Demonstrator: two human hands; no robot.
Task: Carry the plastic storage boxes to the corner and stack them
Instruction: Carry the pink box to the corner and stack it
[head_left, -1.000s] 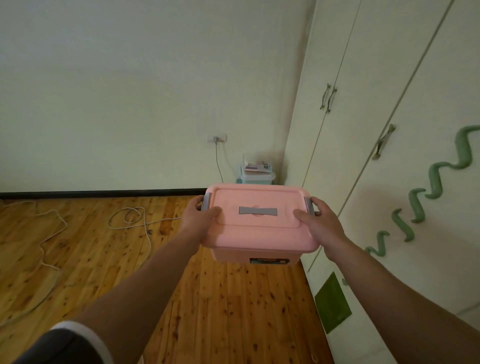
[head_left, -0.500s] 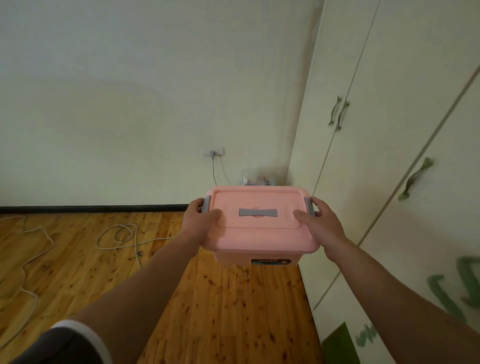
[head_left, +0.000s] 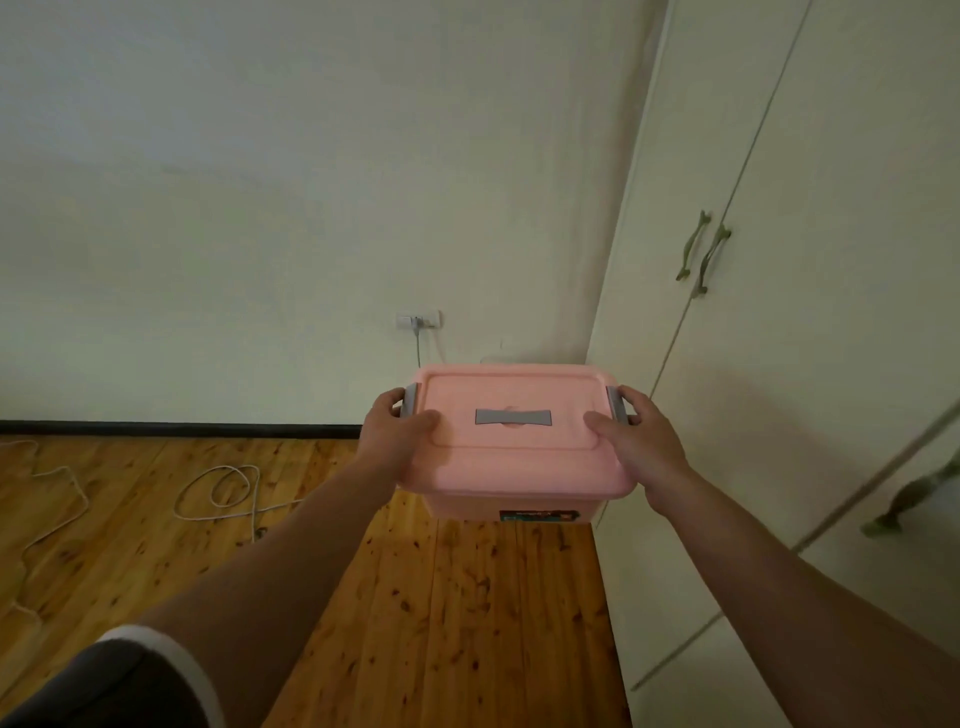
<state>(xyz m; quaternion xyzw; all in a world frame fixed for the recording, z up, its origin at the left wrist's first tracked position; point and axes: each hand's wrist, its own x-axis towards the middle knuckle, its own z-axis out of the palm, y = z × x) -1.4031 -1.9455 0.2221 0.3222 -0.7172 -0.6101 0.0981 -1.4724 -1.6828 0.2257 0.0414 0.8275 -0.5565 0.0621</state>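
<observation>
A pink plastic storage box with a grey lid handle and grey side latches is held in the air in front of me, above the wooden floor. My left hand grips its left end with the thumb on the lid. My right hand grips its right end the same way. The box hides the room corner behind it, where only a thin pale edge of something shows above the lid.
A white wardrobe with green handles runs along the right. A white wall with a socket and dark skirting is ahead. A white cable lies looped on the wooden floor to the left.
I have moved closer to the corner and the view has tilted up. The pale blue box in the corner, seen earlier above the pink lid, is now hidden behind the pink box.
</observation>
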